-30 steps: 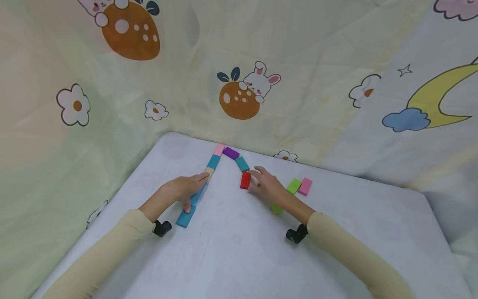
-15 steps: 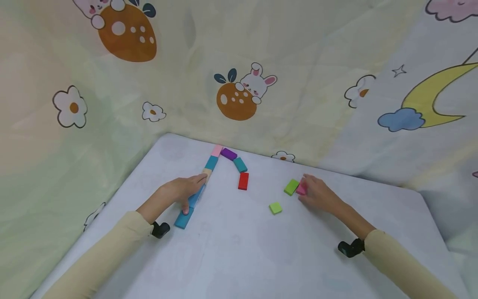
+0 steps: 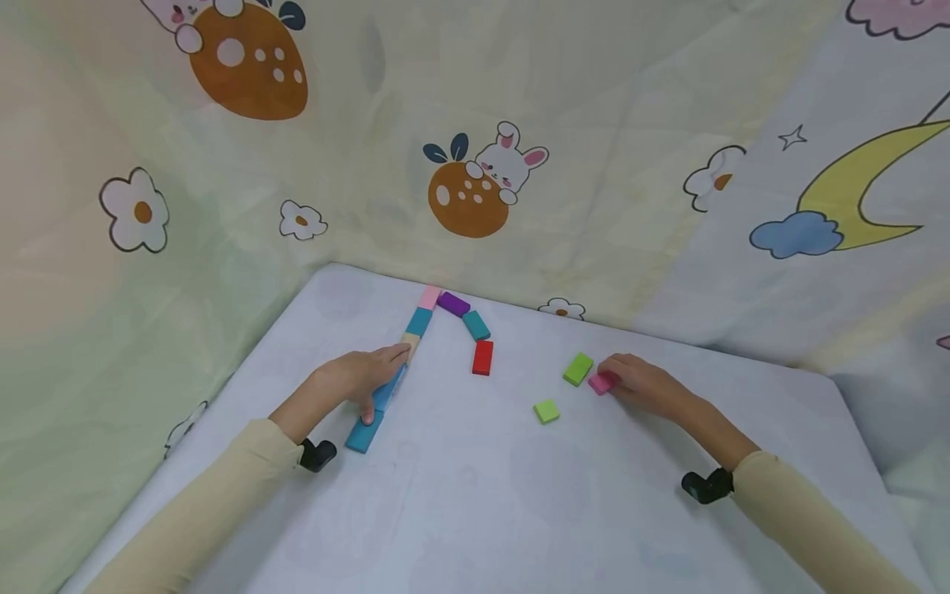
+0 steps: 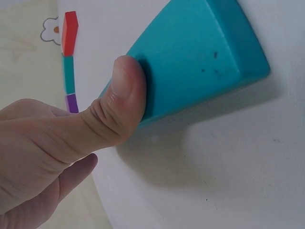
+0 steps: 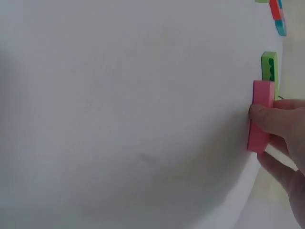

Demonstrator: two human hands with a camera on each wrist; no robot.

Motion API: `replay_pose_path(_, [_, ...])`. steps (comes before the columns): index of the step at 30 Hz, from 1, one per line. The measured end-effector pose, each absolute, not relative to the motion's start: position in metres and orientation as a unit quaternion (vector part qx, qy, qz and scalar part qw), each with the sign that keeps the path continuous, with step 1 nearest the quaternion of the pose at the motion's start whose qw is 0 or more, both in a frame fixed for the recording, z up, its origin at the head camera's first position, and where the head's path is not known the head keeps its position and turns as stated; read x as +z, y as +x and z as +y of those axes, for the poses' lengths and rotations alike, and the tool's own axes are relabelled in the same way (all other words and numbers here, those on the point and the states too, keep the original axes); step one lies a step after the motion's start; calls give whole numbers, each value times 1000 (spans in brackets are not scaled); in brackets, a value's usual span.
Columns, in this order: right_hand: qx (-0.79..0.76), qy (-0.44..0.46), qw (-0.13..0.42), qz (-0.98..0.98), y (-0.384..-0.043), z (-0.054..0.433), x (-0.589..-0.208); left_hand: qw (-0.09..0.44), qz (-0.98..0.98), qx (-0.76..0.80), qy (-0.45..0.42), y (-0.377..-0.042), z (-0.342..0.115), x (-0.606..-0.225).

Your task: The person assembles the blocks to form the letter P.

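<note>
My left hand [image 3: 355, 381] rests along a slanting row of wooden blocks, fingers stretched toward a beige block [image 3: 411, 339]. Its thumb presses on the near end of the row, at a blue block [image 4: 190, 62]. Part of the row lies hidden beneath this hand. On the right, my right hand [image 3: 644, 384] pinches a pink block [image 5: 261, 114] between thumb and fingers. A green block [image 3: 577, 369] lies just left of the pink one, and a smaller-looking light green block [image 3: 546, 412] sits nearer to me.
A purple block [image 3: 453, 304], a teal block [image 3: 477, 325] and a red block [image 3: 482, 358] curve away from the row's far end, by a light pink block [image 3: 430, 297]. A printed cloth [image 3: 356, 165] hangs behind the white table [image 3: 460, 511].
My right hand has moved from beside the red block rightward to the pink block and now pinches it. The pink block has shifted slightly away from the green one. My left hand stays put.
</note>
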State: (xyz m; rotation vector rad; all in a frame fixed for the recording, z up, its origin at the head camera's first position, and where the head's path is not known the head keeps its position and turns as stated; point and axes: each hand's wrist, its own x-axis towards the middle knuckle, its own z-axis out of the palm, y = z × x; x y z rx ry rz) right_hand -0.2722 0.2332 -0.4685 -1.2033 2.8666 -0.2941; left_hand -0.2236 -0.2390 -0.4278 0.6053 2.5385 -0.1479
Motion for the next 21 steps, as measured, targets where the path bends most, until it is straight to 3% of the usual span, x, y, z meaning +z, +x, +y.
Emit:
replay_pose_path(5, [-120,-422,-17,899,-274,225,-457,259,938,-58,222,-223,-240,-427])
replay_pose_path(9, [-158,-445,-36,881,-261,182,-449,260,937,-58,228,-223,-241,-428])
replay_pose_path(17, [-88,-500,72,858,-232,74,-457,255,935,-71,235,-226,-242,-432])
replay_pose_path(21, [-63,-489,75,867,-234,49,-461,257,936,-70,232,-226,-240,-432])
